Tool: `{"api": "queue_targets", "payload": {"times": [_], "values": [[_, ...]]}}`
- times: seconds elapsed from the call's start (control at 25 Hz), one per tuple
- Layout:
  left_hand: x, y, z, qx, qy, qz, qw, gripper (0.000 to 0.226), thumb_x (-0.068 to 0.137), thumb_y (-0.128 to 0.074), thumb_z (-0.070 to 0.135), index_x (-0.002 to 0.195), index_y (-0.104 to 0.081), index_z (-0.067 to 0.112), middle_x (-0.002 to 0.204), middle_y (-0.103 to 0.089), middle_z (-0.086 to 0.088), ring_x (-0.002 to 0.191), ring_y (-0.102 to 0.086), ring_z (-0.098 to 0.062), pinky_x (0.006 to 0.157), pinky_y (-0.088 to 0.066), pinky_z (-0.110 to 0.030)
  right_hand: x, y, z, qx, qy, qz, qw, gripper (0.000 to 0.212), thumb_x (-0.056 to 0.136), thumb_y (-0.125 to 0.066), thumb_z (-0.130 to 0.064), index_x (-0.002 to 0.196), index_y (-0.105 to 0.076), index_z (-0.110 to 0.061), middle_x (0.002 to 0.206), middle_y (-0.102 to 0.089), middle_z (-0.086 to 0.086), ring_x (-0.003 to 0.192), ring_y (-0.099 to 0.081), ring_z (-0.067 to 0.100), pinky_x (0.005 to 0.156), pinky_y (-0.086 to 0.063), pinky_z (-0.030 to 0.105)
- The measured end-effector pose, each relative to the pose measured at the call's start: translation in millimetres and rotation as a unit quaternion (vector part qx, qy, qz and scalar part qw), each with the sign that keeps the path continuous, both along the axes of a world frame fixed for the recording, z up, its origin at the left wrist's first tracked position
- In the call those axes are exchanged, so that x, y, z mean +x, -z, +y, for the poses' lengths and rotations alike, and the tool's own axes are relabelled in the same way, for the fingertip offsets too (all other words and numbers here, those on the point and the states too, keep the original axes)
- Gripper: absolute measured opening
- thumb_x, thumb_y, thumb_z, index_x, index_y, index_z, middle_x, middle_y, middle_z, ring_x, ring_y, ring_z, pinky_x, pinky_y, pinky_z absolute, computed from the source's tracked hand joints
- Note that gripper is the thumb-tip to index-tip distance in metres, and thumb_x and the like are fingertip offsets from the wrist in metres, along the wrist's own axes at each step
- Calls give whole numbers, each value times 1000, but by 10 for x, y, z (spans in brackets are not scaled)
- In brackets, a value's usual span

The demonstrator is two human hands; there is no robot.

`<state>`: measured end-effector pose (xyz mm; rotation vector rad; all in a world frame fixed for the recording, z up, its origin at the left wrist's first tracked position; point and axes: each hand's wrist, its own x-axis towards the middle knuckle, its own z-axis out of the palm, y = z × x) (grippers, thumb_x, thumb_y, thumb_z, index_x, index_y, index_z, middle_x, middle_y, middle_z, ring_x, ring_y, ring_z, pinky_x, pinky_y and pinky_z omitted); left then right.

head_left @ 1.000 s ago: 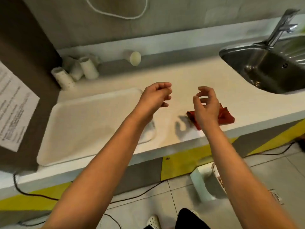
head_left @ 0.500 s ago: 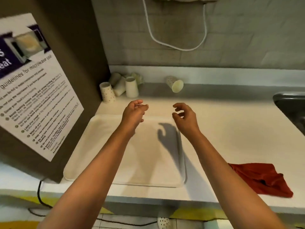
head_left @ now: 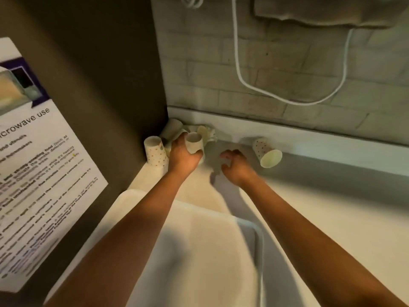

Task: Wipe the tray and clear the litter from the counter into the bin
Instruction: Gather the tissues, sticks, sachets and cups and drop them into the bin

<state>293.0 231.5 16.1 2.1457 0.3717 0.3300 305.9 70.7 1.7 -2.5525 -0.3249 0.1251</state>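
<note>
Several used paper cups are huddled in the counter's back left corner. My left hand (head_left: 182, 155) grips one upright white cup (head_left: 194, 142) there. A dotted cup (head_left: 156, 152) stands just to its left, and more cups and crumpled paper (head_left: 207, 132) lie behind. Another dotted cup (head_left: 266, 152) lies on its side against the back ledge. My right hand (head_left: 236, 166) hovers left of that cup, fingers loosely curled, holding nothing. The cream tray (head_left: 199, 251) lies below my forearms. No bin or cloth is visible.
A dark cabinet side with a microwave-use notice (head_left: 42, 173) walls off the left. A white cable (head_left: 239, 69) hangs on the brick wall behind. White counter (head_left: 332, 218) stretches to the right of the tray.
Both hands have reached forward over the tray to the back corner. My left hand has closed round an upright cup. The view has moved closer and left; the red cloth has left the frame.
</note>
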Motion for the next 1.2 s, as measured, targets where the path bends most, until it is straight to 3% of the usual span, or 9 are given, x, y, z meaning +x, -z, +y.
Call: {"api": "queue_targets", "payload": {"times": [0.12,0.32,0.44,0.64,0.84,1.04,1.2], "values": [[248,143,5,120,6,-26,992,73,76,-71,28,139,-39,14,140,-43,-13,129,-42,-29,104,-33,-32,362,77,86,1,-14,-24,1000,41,89,-47,-9,129,-49,-18,135,-41,9,124,-42,27,103,-36,32],[487,335,73,206,7,-7,978,76,79,-67,45,143,-33,22,144,-38,-11,130,-40,-28,99,-39,-34,939,172,202,-4,-10,-62,998,52,86,-47,0,134,-43,-19,142,-36,5,127,-38,27,100,-40,37],[548,404,115,173,41,-43,983,68,77,-71,38,137,-44,20,135,-48,-8,123,-48,-23,98,-42,-29,1191,243,312,-18,-23,-68,997,65,85,-51,1,143,-32,-23,150,-29,1,130,-38,27,102,-42,41],[648,419,149,106,59,-46,992,63,75,-73,22,132,-47,21,127,-51,3,115,-51,-11,85,-30,-6,1459,365,456,-47,-89,-89,991,74,84,-60,-11,147,-22,-23,152,-25,1,139,-25,25,108,-36,40],[694,416,137,120,73,-7,990,61,77,-71,25,132,-45,22,128,-52,2,116,-52,-14,87,-35,-13,1534,499,568,-131,-60,-120,982,65,86,-59,-25,143,-31,-19,144,-33,6,134,-30,28,103,-37,39],[700,389,131,139,86,3,986,66,77,-71,26,135,-39,21,128,-52,-3,116,-52,-19,85,-38,-18,1526,637,467,-79,-11,-116,990,38,87,-57,-19,125,-53,-14,131,-50,7,125,-40,28,101,-38,37],[678,394,132,120,85,2,989,64,77,-72,26,133,-42,20,127,-52,-3,114,-53,-19,86,-42,-22,1341,619,330,-7,62,-132,989,31,86,-56,-9,116,-58,-5,122,-55,16,114,-50,35,95,-44,39]]}}
